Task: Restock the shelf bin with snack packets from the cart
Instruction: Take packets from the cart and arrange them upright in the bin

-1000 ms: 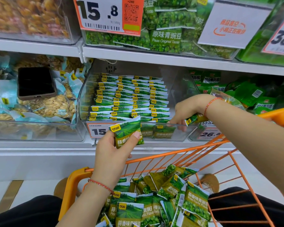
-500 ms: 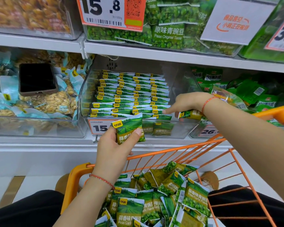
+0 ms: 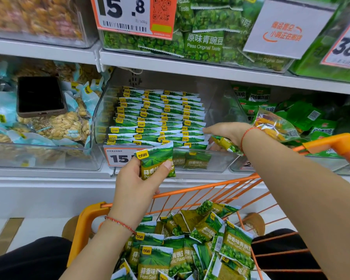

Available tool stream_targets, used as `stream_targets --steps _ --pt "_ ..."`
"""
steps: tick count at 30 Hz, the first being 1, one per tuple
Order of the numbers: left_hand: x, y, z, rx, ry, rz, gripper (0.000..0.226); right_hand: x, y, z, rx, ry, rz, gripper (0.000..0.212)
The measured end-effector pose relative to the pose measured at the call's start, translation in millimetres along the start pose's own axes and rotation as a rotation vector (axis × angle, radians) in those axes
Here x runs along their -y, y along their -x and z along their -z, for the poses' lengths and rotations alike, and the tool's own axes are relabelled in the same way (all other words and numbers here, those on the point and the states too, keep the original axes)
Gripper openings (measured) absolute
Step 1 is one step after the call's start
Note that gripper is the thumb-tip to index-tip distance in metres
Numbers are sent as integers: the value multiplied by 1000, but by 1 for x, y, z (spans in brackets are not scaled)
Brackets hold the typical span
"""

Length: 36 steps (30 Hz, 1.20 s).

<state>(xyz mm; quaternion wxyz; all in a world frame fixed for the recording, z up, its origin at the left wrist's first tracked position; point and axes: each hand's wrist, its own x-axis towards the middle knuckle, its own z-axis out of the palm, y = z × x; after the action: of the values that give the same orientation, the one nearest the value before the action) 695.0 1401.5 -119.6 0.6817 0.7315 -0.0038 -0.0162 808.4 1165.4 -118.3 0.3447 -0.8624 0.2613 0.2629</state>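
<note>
L hand [image 3: 133,178] fingers grip "Peas Garlic Flavor" pkt [image 3: 157,161], R hand [image 3: 226,132] prob. clutches another pkt [image 3: 226,145], bin [image 3: 220,158] tag "15"

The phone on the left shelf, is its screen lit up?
No, the phone lies on the bags of nuts with its screen dark and blank.

On the left, a dark phone [image 3: 41,97] lies face up on top of peanut packets [image 3: 55,126] in a clear bin. On the shelf above, an orange-and-white price tag [image 3: 133,16] reads 15.8, and beside it stand green "Peas Original Taste" packets [image 3: 204,45]. A grey sign [image 3: 287,29] with orange writing hangs further right. To the right are other green packets [image 3: 303,116].
</note>
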Motion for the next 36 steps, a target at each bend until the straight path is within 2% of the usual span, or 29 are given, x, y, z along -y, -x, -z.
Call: stream_targets --steps 3,5,7,9,10,12,13,15,16,18,23,25,28,30,32,36 --pt "1 -1 0 -12 15 12 31 7 -15 1 -101 -226 -6 41" --pt "3 -3 2 -28 57 46 35 12 -29 0 -179 -298 -3 41" --pt "-1 -7 4 -18 107 75 33 14 -38 -1 -208 -339 17 42" --pt "-6 -13 7 -29 99 38 27 18 -42 -3 -189 -344 -20 63" --pt "-9 -19 8 -35 79 8 22 16 -47 -5 -173 -322 -26 67" --pt "-12 -38 11 -16 7 -75 15 9 -55 -8 -164 -277 -22 50" --pt "-12 -50 10 0 -52 -105 24 4 -66 -6 -179 -319 -22 47" --pt "-11 -70 6 27 -201 -155 57 7 -62 -2 -197 -399 -11 46" --pt "-9 -80 3 35 -243 -164 62 14 -55 -1 -217 -422 -6 51" --pt "-7 -98 -4 40 -322 -172 43 23 -47 2 -265 -492 3 60" --pt "-2 -125 -23 -20 -429 -231 40 27 -40 -8 -324 -534 4 61" --pt "2 -127 -24 -28 -459 -249 26 29 -40 -11 -349 -538 2 62" --pt "1 -130 -21 -5 -464 -169 68 33 -31 -5 -621 -452 117 55" --pt "-3 -134 -22 50 -393 -44 68 36 -24 -6 -738 -511 256 47" --pt "-11 -131 -28 130 -371 17 62 46 -15 -13 -715 -631 324 43" --pt "-26 -110 -55 243 -396 -6 57 56 0 -29 -672 -937 280 34"
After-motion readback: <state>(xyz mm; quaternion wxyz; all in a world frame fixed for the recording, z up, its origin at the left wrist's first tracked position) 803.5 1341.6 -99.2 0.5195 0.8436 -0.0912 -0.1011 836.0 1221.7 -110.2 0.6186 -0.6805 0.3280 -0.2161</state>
